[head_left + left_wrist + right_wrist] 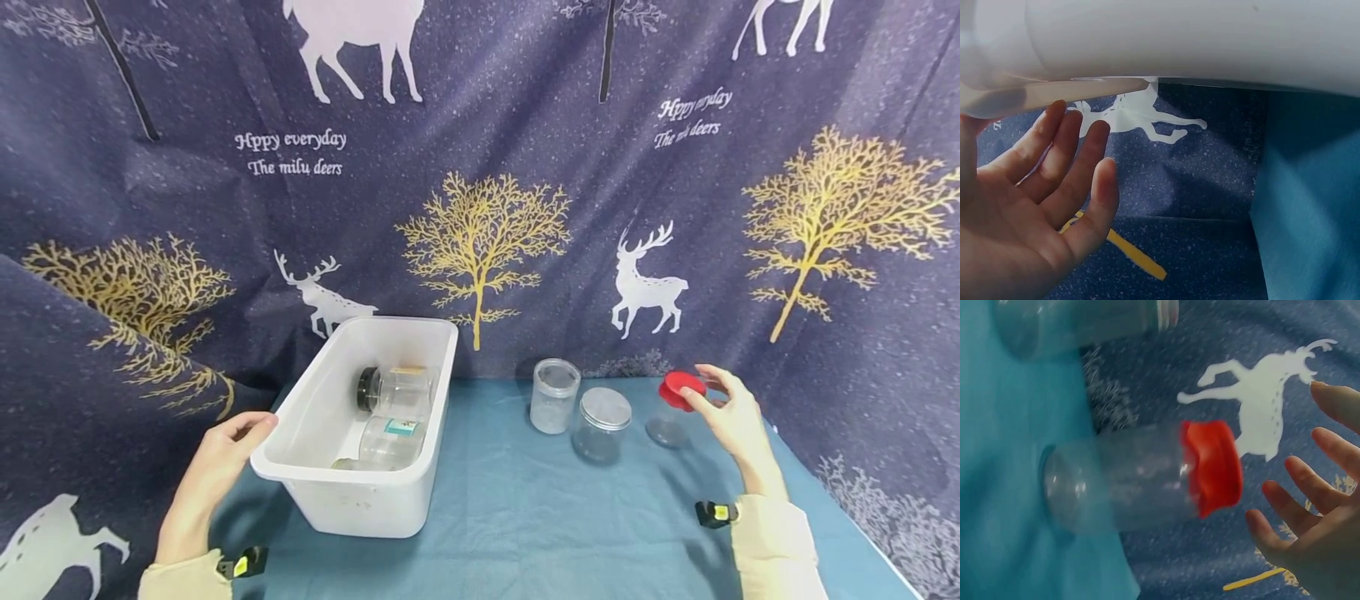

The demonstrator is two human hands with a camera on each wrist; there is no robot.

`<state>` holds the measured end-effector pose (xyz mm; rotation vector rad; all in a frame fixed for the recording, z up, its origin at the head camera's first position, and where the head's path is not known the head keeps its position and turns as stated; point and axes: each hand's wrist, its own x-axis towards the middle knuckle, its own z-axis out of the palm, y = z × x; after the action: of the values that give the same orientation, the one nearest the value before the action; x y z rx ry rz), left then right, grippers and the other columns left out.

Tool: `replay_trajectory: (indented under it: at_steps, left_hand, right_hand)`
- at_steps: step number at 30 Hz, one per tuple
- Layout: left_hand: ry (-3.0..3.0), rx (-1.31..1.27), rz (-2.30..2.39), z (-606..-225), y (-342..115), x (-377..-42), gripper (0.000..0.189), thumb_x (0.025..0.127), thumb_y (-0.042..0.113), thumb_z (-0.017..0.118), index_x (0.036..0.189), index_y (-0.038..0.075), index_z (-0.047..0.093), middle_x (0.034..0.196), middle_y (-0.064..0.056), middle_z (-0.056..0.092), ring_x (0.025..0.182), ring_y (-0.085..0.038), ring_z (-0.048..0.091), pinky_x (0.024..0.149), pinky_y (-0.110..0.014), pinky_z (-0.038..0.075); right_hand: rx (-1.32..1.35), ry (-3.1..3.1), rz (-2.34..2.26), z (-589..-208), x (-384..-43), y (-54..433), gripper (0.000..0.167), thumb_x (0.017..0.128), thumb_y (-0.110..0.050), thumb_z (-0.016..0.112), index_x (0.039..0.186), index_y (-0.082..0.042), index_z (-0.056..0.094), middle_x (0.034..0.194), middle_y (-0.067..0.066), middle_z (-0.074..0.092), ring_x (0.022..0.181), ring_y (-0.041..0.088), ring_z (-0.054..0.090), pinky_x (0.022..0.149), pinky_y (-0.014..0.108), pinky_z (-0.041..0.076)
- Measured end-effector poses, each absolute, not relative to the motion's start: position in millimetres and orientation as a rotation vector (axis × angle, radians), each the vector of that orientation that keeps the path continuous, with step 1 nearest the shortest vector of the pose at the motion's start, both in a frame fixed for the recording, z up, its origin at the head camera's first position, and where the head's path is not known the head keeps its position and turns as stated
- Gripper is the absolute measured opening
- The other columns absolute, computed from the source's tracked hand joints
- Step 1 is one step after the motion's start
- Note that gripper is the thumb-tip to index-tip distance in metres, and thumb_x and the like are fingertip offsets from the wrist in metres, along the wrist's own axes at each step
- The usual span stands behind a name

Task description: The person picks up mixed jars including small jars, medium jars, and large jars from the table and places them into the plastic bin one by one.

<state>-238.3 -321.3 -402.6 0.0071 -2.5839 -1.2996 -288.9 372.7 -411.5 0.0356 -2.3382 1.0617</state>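
Observation:
My left hand [225,446] is at the near left corner of a white plastic bin [375,518], its thumb at the rim. In the left wrist view its fingers [1063,169] are spread, loosely bent, below the rim. On the right, a clear jar with a red lid [1215,469] stands upright on the table. My right hand [735,417] is beside that lid; the thumb overlaps it in the head view. In the right wrist view the spread fingers [1316,484] stand a small gap away from the lid, holding nothing.
Inside the bin lie a clear jar with a black lid [401,392] and a clear jar with a teal label [390,443]. Left of the red-lidded jar stand a silver-lidded jar [600,425] and a taller clear jar [553,400]. Behind the blue-covered table [525,517] hangs a patterned cloth [517,125].

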Motion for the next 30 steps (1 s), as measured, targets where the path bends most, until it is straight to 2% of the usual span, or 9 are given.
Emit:
replay_trajectory:
  at_steps: [3, 6, 10, 14, 17, 21, 23, 25, 30]
  left_hand:
    - [-2.572, 0.000, -1.302, -402, -320, -238, 0.050, 0.101, 0.037, 0.055, 0.125, -0.006, 0.060, 0.105, -0.011, 0.067, 0.081, -0.002, 0.058, 0.069, -0.021, 0.046]
    - [-2.556, -0.008, -1.313, -402, -319, -239, 0.049, 0.101, 0.037, 0.055, 0.125, -0.006, 0.060, 0.103, -0.009, 0.067, 0.081, -0.003, 0.058, 0.069, -0.022, 0.046]
    - [-2.547, -0.015, -1.324, -403, -319, -239, 0.048, 0.101, 0.036, 0.055, 0.125, -0.005, 0.060, 0.101, -0.007, 0.067, 0.080, -0.004, 0.059, 0.069, -0.022, 0.046]
    - [-2.540, -0.012, -1.324, -404, -320, -238, 0.047, 0.101, 0.035, 0.055, 0.124, -0.006, 0.061, 0.100, -0.006, 0.067, 0.080, -0.003, 0.059, 0.068, -0.022, 0.046]
    - [-2.543, -0.007, -1.321, -404, -321, -238, 0.047, 0.101, 0.035, 0.055, 0.124, -0.006, 0.060, 0.100, -0.006, 0.067, 0.080, -0.004, 0.058, 0.068, -0.022, 0.046]
    - [-2.556, 0.003, -1.316, -405, -322, -238, 0.049, 0.101, 0.036, 0.055, 0.125, -0.005, 0.060, 0.100, -0.006, 0.067, 0.080, -0.003, 0.058, 0.068, -0.022, 0.046]
    - [-2.556, 0.002, -1.319, -405, -322, -238, 0.048, 0.101, 0.036, 0.055, 0.125, -0.005, 0.060, 0.100, -0.006, 0.067, 0.080, -0.004, 0.059, 0.068, -0.022, 0.046]
    - [-2.551, -0.001, -1.316, -405, -322, -238, 0.048, 0.101, 0.036, 0.055, 0.125, -0.006, 0.060, 0.099, -0.006, 0.067, 0.080, -0.004, 0.059, 0.068, -0.022, 0.046]
    - [-2.545, -0.004, -1.314, -404, -320, -238, 0.048, 0.101, 0.036, 0.055, 0.124, -0.006, 0.060, 0.099, -0.007, 0.066, 0.079, -0.004, 0.058, 0.068, -0.022, 0.046]
  right_hand:
    - [0.021, -2.378, 1.042, -413, -290, 382, 0.058, 0.090, -0.032, 0.072, 0.138, -0.005, 0.052, 0.133, 0.021, 0.051, 0.114, 0.021, 0.049, 0.082, 0.025, 0.042]
    - [0.010, -2.401, 1.065, -419, -292, 391, 0.063, 0.091, -0.033, 0.072, 0.141, -0.003, 0.047, 0.136, 0.026, 0.045, 0.118, 0.042, 0.045, 0.078, 0.027, 0.039]
    - [-0.024, -2.413, 1.226, -430, -297, 402, 0.075, 0.092, -0.033, 0.070, 0.151, -0.007, 0.033, 0.142, 0.027, 0.037, 0.124, 0.045, 0.039, 0.080, 0.025, 0.037]
    - [-0.042, -2.374, 1.484, -441, -302, 408, 0.082, 0.094, -0.030, 0.067, 0.157, -0.020, 0.016, 0.148, 0.028, 0.028, 0.133, 0.046, 0.029, 0.097, 0.041, 0.035]
    - [-0.041, -2.322, 1.606, -452, -306, 412, 0.082, 0.095, -0.026, 0.066, 0.158, -0.024, 0.013, 0.144, 0.022, 0.035, 0.134, 0.040, 0.031, 0.098, 0.036, 0.036]
    - [-0.012, -2.232, 1.740, -468, -311, 416, 0.084, 0.094, -0.018, 0.068, 0.157, -0.015, 0.012, 0.123, -0.006, 0.050, 0.118, 0.013, 0.049, 0.084, 0.014, 0.039]
    - [0.000, -2.210, 1.813, -474, -312, 418, 0.086, 0.093, -0.015, 0.068, 0.157, -0.011, 0.009, 0.114, -0.016, 0.049, 0.107, 0.001, 0.051, 0.081, 0.013, 0.042]
    - [-0.004, -2.229, 1.855, -479, -313, 419, 0.088, 0.094, -0.017, 0.068, 0.157, -0.010, 0.006, 0.113, -0.016, 0.048, 0.100, -0.005, 0.051, 0.080, 0.017, 0.043]
    - [-0.050, -2.312, 1.851, -487, -316, 420, 0.092, 0.094, -0.022, 0.068, 0.156, -0.010, 0.002, 0.113, -0.016, 0.046, 0.097, -0.008, 0.051, 0.081, 0.026, 0.044]
